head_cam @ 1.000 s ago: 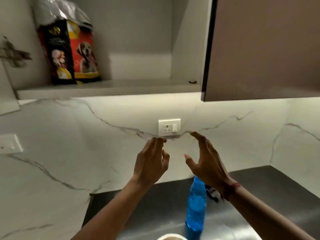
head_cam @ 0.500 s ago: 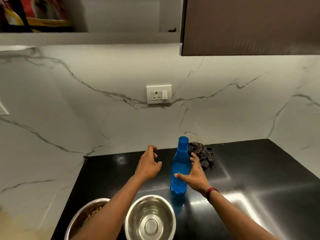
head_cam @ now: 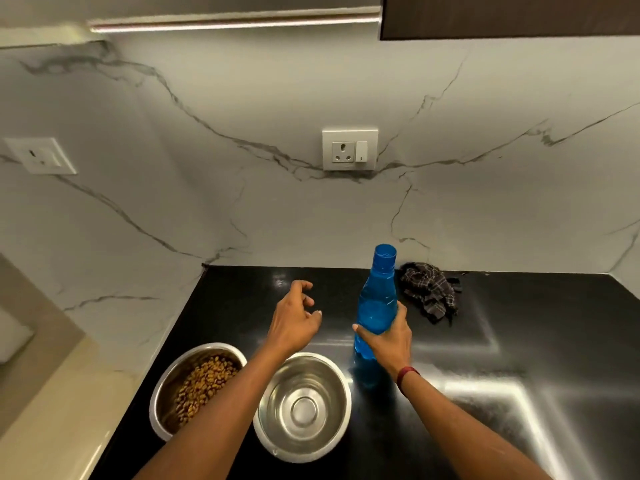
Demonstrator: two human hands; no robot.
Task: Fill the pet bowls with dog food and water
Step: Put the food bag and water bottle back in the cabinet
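The person's right hand (head_cam: 384,337) is wrapped around the lower middle of a blue bottle (head_cam: 377,299), thumb on the side nearer the bowls and fingers curled around the far side. The bottle stands roughly upright at the black counter (head_cam: 519,323), just to the right of the bowls. Whether its base rests on the surface or is slightly lifted cannot be told, nor whether its blue top is capped. The left hand (head_cam: 294,320) hangs in the air above the counter to the left of the bottle, apart from it, with its fingers loosely curled and holding nothing. Two steel bowls sit side by side at the near edge of the counter. The left bowl (head_cam: 166,393) holds brown dog food (head_cam: 204,382) and is partly covered by the left forearm. The right bowl (head_cam: 332,393) shows only its bare shiny bottom. A crumpled dark checked cloth (head_cam: 429,292) lies near the back wall, just to the right of the bottle. A red band (head_cam: 407,374) circles the right wrist. On the marble wall (head_cam: 242,98) behind, a white socket (head_cam: 349,150) sits above the bottle, and a second socket (head_cam: 40,155) is far to the left.
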